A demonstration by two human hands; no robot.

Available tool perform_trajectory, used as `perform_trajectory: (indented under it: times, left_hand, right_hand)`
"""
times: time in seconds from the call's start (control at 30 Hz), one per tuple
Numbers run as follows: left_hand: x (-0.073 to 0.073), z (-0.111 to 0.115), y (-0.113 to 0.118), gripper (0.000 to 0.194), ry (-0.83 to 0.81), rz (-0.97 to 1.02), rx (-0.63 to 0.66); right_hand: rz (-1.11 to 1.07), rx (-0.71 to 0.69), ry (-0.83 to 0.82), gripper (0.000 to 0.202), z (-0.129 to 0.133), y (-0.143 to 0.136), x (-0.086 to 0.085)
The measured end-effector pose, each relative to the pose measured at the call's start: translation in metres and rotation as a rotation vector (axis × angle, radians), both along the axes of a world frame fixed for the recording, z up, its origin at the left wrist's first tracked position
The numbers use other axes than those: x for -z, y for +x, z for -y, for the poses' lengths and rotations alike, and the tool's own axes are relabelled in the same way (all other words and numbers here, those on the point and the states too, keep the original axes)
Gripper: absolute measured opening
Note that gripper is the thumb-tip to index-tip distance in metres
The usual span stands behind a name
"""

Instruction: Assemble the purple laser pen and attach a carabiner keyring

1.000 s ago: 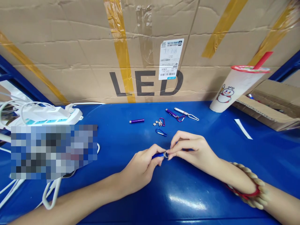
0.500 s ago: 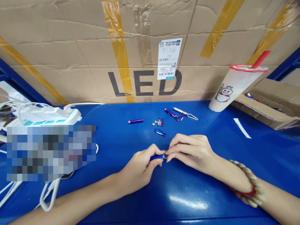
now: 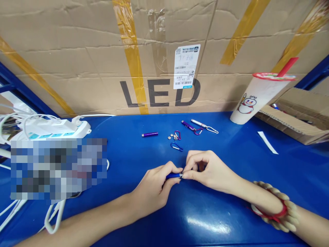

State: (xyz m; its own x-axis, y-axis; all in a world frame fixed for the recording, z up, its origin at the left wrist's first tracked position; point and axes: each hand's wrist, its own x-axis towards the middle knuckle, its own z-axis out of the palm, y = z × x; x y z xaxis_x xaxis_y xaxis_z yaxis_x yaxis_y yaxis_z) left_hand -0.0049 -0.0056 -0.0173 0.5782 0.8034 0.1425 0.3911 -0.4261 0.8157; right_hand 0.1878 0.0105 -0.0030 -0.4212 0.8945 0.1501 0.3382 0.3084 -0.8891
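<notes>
My left hand (image 3: 156, 183) grips a small blue metal tube (image 3: 172, 175) between thumb and fingers. At the tube's silver right end, my right hand (image 3: 205, 169) pinches with thumb and index finger; any small part between them is hidden. Beyond the hands lie a blue carabiner (image 3: 176, 146), a red carabiner (image 3: 178, 135) and several small round cells (image 3: 169, 138). A purple tube (image 3: 150, 134) rests to their left. Farther right are a purple penlight (image 3: 188, 125) and a silver penlight (image 3: 198, 122), each with a clip.
Behind the blue table (image 3: 123, 151) stands a large cardboard box (image 3: 89, 68). A tilted drink cup (image 3: 253, 99), an open carton (image 3: 295, 127) and a white strip (image 3: 267, 142) are at right. White cables and a power strip (image 3: 77, 128) lie left, beside a blurred patch.
My right hand's fingers have curled more closely around the tube's end, and its wrist has turned. The view has shifted slightly. My left hand keeps its hold.
</notes>
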Motion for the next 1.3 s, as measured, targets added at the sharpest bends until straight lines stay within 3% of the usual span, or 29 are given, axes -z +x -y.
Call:
perform_trajectory:
  times: [0.2,0.6,0.73,0.87,1.03,1.3]
  left_hand:
    - [0.001,0.001,0.000,0.012,0.021,0.001,-0.022]
    - [0.001,0.000,0.001,0.018,-0.031,0.043,-0.055]
    - [-0.001,0.001,0.002,0.019,-0.055,0.062,-0.083]
    - [-0.003,0.000,0.003,0.018,-0.045,0.076,-0.112]
    - [-0.006,-0.001,0.003,0.021,-0.054,0.066,-0.103]
    - [-0.007,0.001,0.001,0.020,-0.052,0.056,-0.084]
  right_hand:
    - [0.015,0.027,-0.022,0.020,-0.001,0.000,0.000]
    - [0.064,0.031,0.099,0.023,-0.008,0.004,0.002]
    - [0.040,0.030,0.267,0.019,-0.008,0.004,0.002]
    - [0.027,-0.003,0.573,0.009,-0.004,0.007,0.003]
    - [0.209,-0.041,0.869,0.012,-0.002,0.015,0.002]
    - [0.314,0.001,0.907,0.014,-0.001,0.019,0.002]
